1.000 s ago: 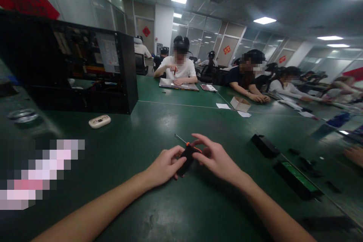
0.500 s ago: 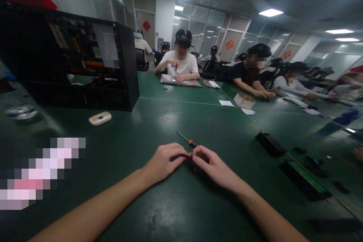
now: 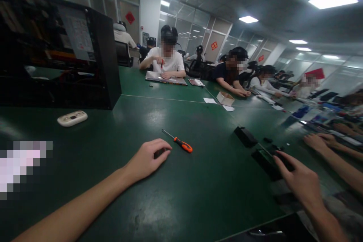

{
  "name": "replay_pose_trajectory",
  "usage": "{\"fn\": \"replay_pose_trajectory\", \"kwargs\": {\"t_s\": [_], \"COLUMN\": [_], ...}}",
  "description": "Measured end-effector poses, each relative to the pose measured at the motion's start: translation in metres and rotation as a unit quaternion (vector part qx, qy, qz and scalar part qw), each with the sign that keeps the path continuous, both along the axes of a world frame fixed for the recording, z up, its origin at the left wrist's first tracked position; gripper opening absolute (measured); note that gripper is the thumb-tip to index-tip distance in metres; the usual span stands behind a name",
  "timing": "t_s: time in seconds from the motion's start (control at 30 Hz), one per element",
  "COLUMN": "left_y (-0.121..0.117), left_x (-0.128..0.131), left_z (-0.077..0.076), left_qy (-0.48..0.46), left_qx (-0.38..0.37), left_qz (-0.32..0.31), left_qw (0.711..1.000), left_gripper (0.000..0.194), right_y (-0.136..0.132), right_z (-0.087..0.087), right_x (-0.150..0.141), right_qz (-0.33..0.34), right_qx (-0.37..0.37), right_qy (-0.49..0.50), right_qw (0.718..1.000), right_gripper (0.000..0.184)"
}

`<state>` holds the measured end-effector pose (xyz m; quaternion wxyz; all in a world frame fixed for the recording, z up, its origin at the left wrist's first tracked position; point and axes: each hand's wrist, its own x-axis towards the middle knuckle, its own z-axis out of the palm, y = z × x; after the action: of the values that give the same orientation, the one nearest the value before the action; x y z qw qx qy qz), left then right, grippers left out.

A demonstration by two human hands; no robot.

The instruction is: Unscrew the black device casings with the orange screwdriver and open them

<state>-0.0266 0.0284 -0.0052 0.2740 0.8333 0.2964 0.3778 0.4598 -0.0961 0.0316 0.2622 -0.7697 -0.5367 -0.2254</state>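
Observation:
My left hand (image 3: 150,159) rests on the green table (image 3: 204,193), loosely curled, with a gap between thumb and fingers and no object showing in it. Just right of its fingertips lies a screwdriver (image 3: 183,144) with an orange and black handle, its shaft pointing away to the left. My right hand (image 3: 300,179) is out at the right, thumb and index finger pinched close over a long black case (image 3: 262,162) with a green board inside. Whether anything is between these fingers is hidden. Beyond the case lies a black box-shaped part (image 3: 245,137).
An open computer case (image 3: 104,60) stands at the left, with a white earbud case (image 3: 72,118) before it. A co-worker's hands (image 3: 314,141) rest near small black parts (image 3: 268,140) at the right. Farther back are a cardboard box (image 3: 225,98) and several people working.
My hands were together around a small black part; now they are apart. The right hand has moved far right to the black case, uncovering the screwdriver handle. My view has turned right.

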Motion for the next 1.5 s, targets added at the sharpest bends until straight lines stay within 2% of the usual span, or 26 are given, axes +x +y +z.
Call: {"fn": "replay_pose_trajectory", "kwargs": {"t_s": [0.1,0.27,0.43,0.63,0.77,0.97,1.17,1.33,1.5], "left_y": [0.000,0.000,0.001,0.000,-0.001,0.001,0.000,-0.001,-0.002], "left_x": [0.000,0.000,0.000,-0.001,-0.001,0.000,-0.002,-0.001,-0.001], "left_z": [0.000,-0.001,-0.002,-0.002,-0.002,-0.002,-0.002,-0.001,0.001], "left_qy": [-0.005,0.002,0.011,0.013,0.018,0.022,0.026,0.032,0.041], "left_qx": [0.007,0.017,0.023,0.022,0.020,0.024,0.023,0.023,0.025], "left_qz": [0.012,0.013,-0.003,-0.013,-0.020,-0.034,-0.031,-0.035,-0.041], "left_qw": [1.000,1.000,1.000,1.000,0.999,0.999,0.999,0.999,0.998], "left_gripper": [0.016,0.017,0.017,0.017,0.017,0.017,0.017,0.018,0.019], "right_y": [-0.001,0.005,0.009,0.006,0.005,0.005,0.007,0.006,0.006], "right_z": [-0.011,-0.018,-0.024,-0.037,-0.039,-0.038,-0.034,-0.035,-0.030], "right_x": [0.006,0.006,0.007,-0.001,-0.006,-0.007,-0.006,0.002,0.017], "right_qz": [0.029,0.061,0.057,0.038,0.036,-0.008,0.017,0.040,0.062], "right_qx": [-0.027,-0.019,-0.031,0.032,0.028,-0.029,-0.098,-0.129,-0.191], "right_qy": [-0.006,-0.061,-0.086,-0.121,-0.119,-0.099,-0.113,-0.125,-0.112], "right_qw": [0.999,0.996,0.994,0.991,0.992,0.995,0.989,0.983,0.973], "right_gripper": [0.069,0.065,0.059,0.055,0.055,0.061,0.071,0.069,0.067]}}
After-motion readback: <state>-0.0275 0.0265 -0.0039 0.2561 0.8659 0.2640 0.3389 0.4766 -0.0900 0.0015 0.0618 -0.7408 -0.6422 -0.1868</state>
